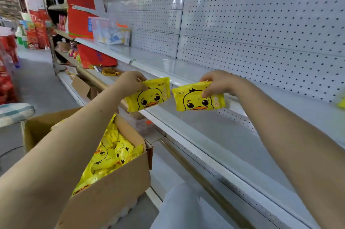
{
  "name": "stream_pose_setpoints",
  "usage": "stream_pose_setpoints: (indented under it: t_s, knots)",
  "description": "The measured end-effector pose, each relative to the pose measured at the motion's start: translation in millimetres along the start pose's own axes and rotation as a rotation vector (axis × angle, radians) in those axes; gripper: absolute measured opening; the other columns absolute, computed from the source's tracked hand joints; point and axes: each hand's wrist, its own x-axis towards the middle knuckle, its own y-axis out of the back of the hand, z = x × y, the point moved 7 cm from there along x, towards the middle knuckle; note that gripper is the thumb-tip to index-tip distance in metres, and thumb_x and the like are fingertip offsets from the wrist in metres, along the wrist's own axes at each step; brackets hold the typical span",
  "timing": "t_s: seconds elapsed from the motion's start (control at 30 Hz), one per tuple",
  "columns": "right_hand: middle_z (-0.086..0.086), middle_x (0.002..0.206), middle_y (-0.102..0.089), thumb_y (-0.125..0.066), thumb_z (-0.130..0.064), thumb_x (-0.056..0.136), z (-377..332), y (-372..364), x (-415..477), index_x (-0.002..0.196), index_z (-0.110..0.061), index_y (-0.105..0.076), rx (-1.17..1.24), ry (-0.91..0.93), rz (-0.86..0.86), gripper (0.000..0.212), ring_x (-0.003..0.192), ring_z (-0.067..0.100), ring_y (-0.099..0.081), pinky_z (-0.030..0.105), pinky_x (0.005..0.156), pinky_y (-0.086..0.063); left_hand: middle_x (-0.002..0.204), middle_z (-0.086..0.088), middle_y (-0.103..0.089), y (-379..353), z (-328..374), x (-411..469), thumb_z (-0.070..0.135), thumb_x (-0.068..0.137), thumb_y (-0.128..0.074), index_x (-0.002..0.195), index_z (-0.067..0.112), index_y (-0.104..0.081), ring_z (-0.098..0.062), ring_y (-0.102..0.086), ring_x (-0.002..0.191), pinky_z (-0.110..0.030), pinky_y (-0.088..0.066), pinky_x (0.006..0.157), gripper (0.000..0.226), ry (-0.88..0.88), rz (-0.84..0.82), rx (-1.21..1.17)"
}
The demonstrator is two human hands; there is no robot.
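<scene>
Nearest, at the lower left, an open brown cardboard box (112, 187) is seen. It is filled with loose yellow plastic packs (110, 154) printed with a duck face. It is probably kept beside the shelving so that stock can be taken out quickly.

Above it, one flat yellow duck-printed pack (149, 96) is pinched at its top edge by the left hand (128, 82). A second yellow duck-printed pack (197, 101) is pinched in the same way by the right hand (218, 83), with the fingers curled over the upper seam. Both packs are held upright, print toward the camera, just before the front edge of the white metal shelf (186, 68). This is presumably done so that they can be set down facing outward. The fingertips behind the packs are hidden.

Farther away, at the left end of the same shelf, a clear plastic bin (112, 31) holds small items too blurred to be named. At the right edge of the view, a small yellow object (342, 103) is cut off.
</scene>
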Motion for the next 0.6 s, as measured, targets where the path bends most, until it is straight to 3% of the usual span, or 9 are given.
stream_pose_setpoints:
  t_s: [0.13,0.23,0.43,0.6]
  knots:
    - [0.000,0.107,-0.055,-0.077,-0.010,0.074,52.2,63.2,-40.3,0.112,-0.023,-0.064,0.047,-0.107,0.145,0.042,0.096,0.020,-0.052,0.027,0.073,-0.040,0.097,0.000,-0.059,-16.3,74.7,12.3,0.021,0.080,-0.071,0.103,0.022,-0.068,-0.017,-0.051,0.087,-0.025,-0.038,0.071,0.023,-0.153,0.039,-0.098]
    - [0.000,0.101,-0.058,-0.078,-0.009,0.072,86.2,102.7,-72.3,0.103,-0.024,-0.065,0.088,-0.159,0.259,0.037,0.091,0.020,-0.054,0.023,0.062,-0.040,0.097,0.000,-0.060,-33.9,131.8,16.4,0.020,0.079,-0.069,0.095,0.026,-0.067,-0.016,-0.052,0.086,-0.024,-0.038,0.065,0.017,-0.248,0.016,-0.169]
    - [0.003,0.103,-0.061,-0.079,-0.010,0.070,148.8,157.1,-127.4,0.101,-0.026,-0.068,0.078,-0.297,0.397,0.037,0.097,0.025,-0.057,0.036,0.082,-0.049,0.095,0.003,-0.058,-79.4,235.8,20.5,0.014,0.081,-0.065,0.099,0.021,-0.067,-0.017,-0.053,0.086,-0.022,-0.039,0.061,0.019,-0.423,-0.046,-0.195]
    - [0.005,0.103,-0.062,-0.081,-0.013,0.070,203.6,186.8,-164.7,0.110,-0.018,-0.068,0.040,-0.412,0.512,0.041,0.095,0.023,-0.055,0.029,0.078,-0.042,0.112,-0.002,-0.061,-129.0,299.1,24.6,0.014,0.084,-0.062,0.107,0.021,-0.065,-0.024,-0.056,0.100,-0.038,-0.049,0.087,0.025,-0.470,-0.106,-0.193]
